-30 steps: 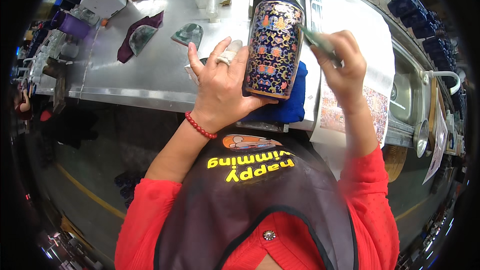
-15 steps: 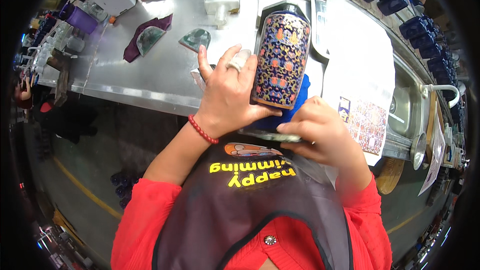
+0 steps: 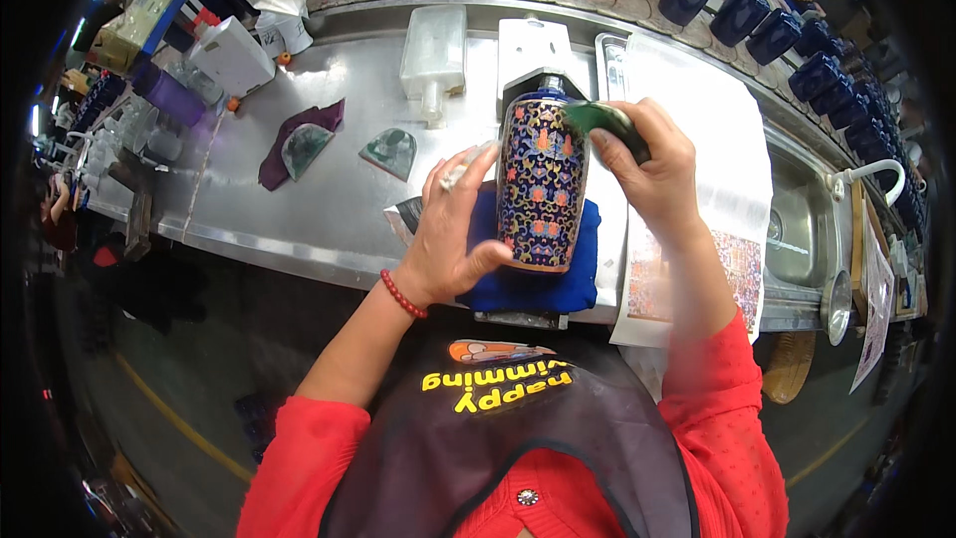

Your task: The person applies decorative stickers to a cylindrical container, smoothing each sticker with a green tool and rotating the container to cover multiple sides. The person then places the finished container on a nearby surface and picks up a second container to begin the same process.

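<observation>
A dark blue bottle (image 3: 543, 184) with a colourful floral pattern lies on a blue cloth (image 3: 586, 259), its neck pointing away from me. My left hand (image 3: 448, 229) steadies it from the left, the thumb against the lower corner and the fingertips along the side. Something whitish is wrapped round one of those fingers. In my right hand (image 3: 652, 154) a green scraper (image 3: 588, 120) is pinched, its edge against the bottle's upper right. Two mottled green half-round pieces (image 3: 389, 152) (image 3: 309, 149) lie to the left, one on a purple cloth (image 3: 274, 164).
Behind the bottle are a clear glass bottle (image 3: 433, 60) and a white block (image 3: 533, 40). At right lie white paper (image 3: 692, 139) with patterned sheets (image 3: 687, 274), then a sink (image 3: 802, 209). Several dark blue bottles (image 3: 739, 15) line the back shelf.
My right hand has moved from the near end of the blue cloth up to the bottle's upper right with the scraper. The bottle sits straighter, and my left hand remains beside it.
</observation>
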The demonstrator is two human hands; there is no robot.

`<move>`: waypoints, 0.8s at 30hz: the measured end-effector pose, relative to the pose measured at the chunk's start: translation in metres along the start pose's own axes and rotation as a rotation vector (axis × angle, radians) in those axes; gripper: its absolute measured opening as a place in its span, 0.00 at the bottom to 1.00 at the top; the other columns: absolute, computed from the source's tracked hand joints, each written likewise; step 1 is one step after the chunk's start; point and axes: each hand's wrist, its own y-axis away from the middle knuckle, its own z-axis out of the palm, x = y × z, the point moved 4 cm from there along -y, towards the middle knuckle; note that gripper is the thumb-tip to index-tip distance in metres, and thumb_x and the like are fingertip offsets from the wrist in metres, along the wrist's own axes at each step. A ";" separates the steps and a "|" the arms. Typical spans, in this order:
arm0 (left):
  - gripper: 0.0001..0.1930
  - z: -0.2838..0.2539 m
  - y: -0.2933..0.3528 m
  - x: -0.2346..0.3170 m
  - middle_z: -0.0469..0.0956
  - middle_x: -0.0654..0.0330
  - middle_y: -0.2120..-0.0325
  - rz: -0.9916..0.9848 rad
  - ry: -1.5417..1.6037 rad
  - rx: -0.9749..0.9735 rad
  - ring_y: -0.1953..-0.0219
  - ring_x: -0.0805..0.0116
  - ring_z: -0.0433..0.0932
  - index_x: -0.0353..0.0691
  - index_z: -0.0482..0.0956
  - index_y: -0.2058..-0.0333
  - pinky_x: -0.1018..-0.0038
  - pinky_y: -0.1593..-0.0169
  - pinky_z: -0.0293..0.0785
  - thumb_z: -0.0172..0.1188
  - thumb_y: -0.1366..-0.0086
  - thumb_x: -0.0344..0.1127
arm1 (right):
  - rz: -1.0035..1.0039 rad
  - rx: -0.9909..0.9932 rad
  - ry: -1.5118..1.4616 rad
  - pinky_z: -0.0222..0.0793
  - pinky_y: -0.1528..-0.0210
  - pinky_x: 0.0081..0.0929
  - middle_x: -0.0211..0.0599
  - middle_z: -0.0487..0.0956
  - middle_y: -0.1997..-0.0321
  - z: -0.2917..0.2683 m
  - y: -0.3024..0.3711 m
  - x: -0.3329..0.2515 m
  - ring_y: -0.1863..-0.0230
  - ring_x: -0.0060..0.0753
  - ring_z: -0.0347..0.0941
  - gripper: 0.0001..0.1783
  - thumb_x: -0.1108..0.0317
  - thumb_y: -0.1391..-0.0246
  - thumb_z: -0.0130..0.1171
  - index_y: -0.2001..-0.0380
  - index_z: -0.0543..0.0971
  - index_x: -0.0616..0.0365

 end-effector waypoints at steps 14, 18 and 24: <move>0.21 0.043 -0.132 -0.060 0.85 0.61 0.64 -0.755 1.198 -0.303 0.63 0.72 0.84 0.39 0.80 0.53 0.72 0.54 0.83 0.56 0.24 0.53 | 0.283 -0.157 -0.384 0.70 0.62 0.20 0.27 0.78 0.67 -0.006 0.078 0.034 0.64 0.18 0.73 0.13 0.66 0.40 0.70 0.60 0.81 0.64; 0.18 0.035 -0.135 -0.060 0.86 0.55 0.58 -0.792 1.020 -0.440 0.58 0.71 0.86 0.34 0.81 0.52 0.74 0.53 0.84 0.61 0.27 0.46 | 0.547 -0.074 -0.596 0.72 0.57 0.17 0.27 0.81 0.62 0.000 0.085 0.042 0.63 0.14 0.74 0.14 0.64 0.36 0.67 0.55 0.79 0.62; 0.16 -0.009 -0.131 -0.026 0.84 0.63 0.64 -0.594 0.752 -0.388 0.63 0.78 0.82 0.36 0.83 0.57 0.81 0.56 0.78 0.62 0.28 0.45 | 0.461 0.003 -0.839 0.72 0.56 0.17 0.27 0.81 0.62 0.013 0.079 0.040 0.61 0.13 0.74 0.13 0.64 0.36 0.67 0.56 0.77 0.60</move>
